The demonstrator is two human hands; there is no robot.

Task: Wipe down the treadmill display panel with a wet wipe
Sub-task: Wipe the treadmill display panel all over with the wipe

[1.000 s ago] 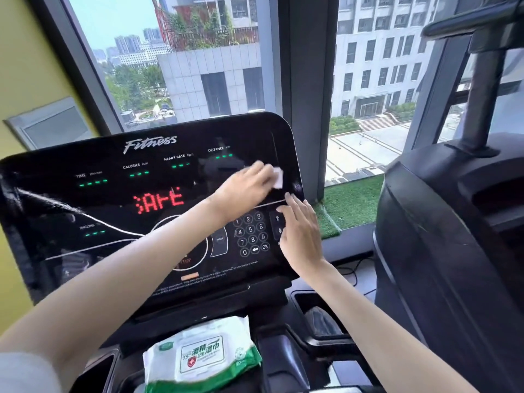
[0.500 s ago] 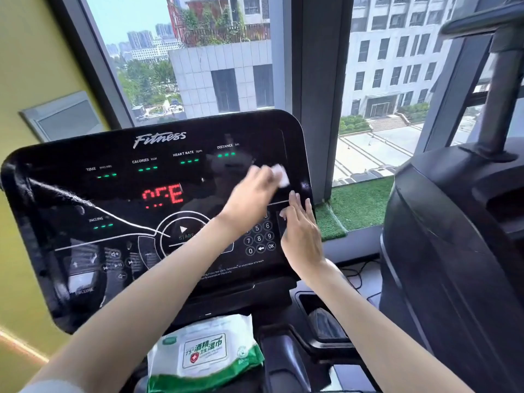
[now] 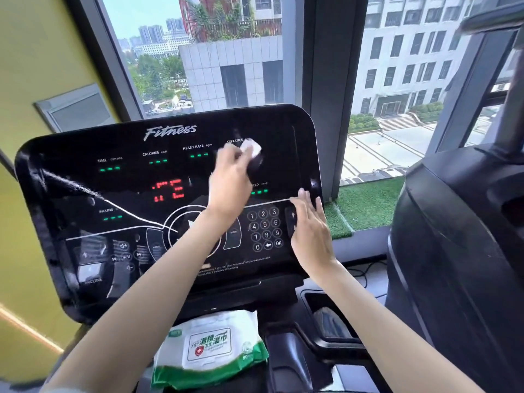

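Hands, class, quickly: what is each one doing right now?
Left hand: closed on the wet wipe, against the display panel.
Right hand: open, flat on the panel's right edge, holding nothing.

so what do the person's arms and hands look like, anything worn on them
Both forearms are bare, with no watch, ring or glove visible on the left hand or right hand. Only a sliver of pale fabric, maybe a short sleeve, shows at the left arm's bottom edge.
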